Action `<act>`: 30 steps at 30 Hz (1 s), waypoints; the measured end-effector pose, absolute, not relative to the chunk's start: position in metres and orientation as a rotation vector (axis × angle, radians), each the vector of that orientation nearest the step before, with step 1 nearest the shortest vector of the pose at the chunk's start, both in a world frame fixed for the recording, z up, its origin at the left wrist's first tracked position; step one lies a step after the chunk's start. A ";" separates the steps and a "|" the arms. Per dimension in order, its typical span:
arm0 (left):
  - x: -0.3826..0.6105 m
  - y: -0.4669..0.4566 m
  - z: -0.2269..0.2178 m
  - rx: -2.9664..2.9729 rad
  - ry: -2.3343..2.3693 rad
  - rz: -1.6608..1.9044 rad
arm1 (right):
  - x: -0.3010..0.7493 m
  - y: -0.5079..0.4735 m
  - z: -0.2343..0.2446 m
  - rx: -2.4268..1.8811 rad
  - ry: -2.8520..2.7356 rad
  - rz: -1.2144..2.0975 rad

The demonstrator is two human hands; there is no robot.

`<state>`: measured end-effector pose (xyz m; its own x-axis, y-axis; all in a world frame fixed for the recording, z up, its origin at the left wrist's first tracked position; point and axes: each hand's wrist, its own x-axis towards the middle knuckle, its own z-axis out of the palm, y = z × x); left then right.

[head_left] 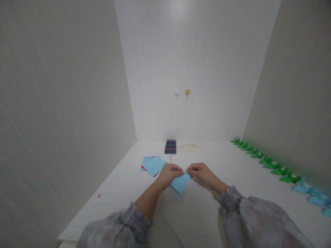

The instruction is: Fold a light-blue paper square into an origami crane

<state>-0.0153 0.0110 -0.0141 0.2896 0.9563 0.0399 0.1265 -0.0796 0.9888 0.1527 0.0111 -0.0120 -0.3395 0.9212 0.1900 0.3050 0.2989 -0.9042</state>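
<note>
My left hand (169,173) and my right hand (200,172) are both closed in a pinch on a light blue sheet of paper (180,183), held just above the white table (196,210). The paper hangs down between the hands with a corner pointing toward me. A small stack of blue and red paper sheets (152,165) lies on the table just left of my left hand.
A dark phone (170,146) lies near the back wall with a thin cable (165,213) running toward me. A row of green folded paper figures (263,158) and some blue ones (314,196) lines the right wall. Two small hooks (182,93) are on the back wall.
</note>
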 end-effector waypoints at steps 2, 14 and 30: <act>-0.018 0.011 -0.014 1.461 1.059 0.965 | 0.156 0.012 -0.011 -1.089 -1.794 1.066; -0.028 0.016 -0.013 1.463 1.110 1.034 | 0.154 0.008 -0.001 -1.053 -1.604 1.032; -0.022 0.013 -0.011 1.341 0.950 0.939 | 0.157 0.013 -0.007 -1.085 -1.645 1.077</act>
<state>-0.0221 0.0131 -0.0108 0.3446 0.9386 -0.0134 -0.0024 0.0152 0.9999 0.1572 0.0128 -0.0069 -0.2457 0.9495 0.1950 0.2006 0.2467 -0.9481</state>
